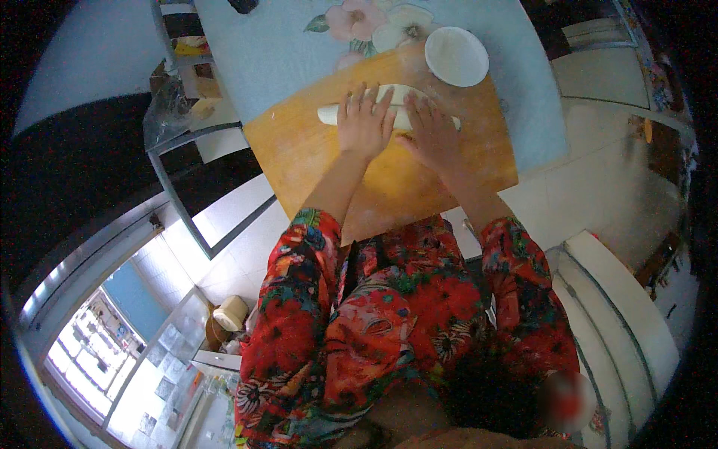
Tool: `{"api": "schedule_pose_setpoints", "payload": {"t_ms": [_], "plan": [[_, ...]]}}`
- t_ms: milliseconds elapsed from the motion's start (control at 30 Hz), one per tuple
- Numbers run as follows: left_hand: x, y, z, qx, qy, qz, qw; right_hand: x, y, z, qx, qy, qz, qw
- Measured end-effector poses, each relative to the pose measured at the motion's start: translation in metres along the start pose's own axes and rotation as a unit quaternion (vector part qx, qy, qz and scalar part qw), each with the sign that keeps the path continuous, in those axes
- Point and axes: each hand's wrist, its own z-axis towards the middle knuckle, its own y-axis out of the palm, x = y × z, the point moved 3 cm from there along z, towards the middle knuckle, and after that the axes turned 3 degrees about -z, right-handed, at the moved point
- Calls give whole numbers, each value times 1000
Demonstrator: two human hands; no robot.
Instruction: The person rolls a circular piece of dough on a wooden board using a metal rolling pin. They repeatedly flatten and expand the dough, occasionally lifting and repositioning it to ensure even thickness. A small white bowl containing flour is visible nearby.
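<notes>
A long pale roll that looks like dough (328,115) lies across the wooden board (314,151), with a curved pale strip (412,90) against its far side. My left hand (366,123) rests palm down over the left part of the roll, fingers spread and pointing away from me. Flat over its right part lies my right hand (432,132), thumb apart from the fingers. Both hands touch the roll from above without wrapping around it, and they hide much of it. Just beyond my right hand, at the board's far right, sits a white bowl (457,56).
The board lies on a table with a pale blue flowered cover (269,62); its near corner overhangs the edge. A metal-framed rack (210,134) with a plastic bag stands left. To the right is a white drawer unit (611,303). A dark object (243,4) shows at the far edge.
</notes>
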Motion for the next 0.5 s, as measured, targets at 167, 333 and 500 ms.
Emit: {"api": "schedule_pose_setpoints", "payload": {"t_ms": [167,333,500], "plan": [[-1,12,48,68,3,36,997,22,7,24,6,-7,-10,1000],[63,15,34,-92,100,60,989,23,17,-39,20,142,99,985],[99,30,-1,-137,207,-19,969,5,18,-115,-14,265,40,963]]}}
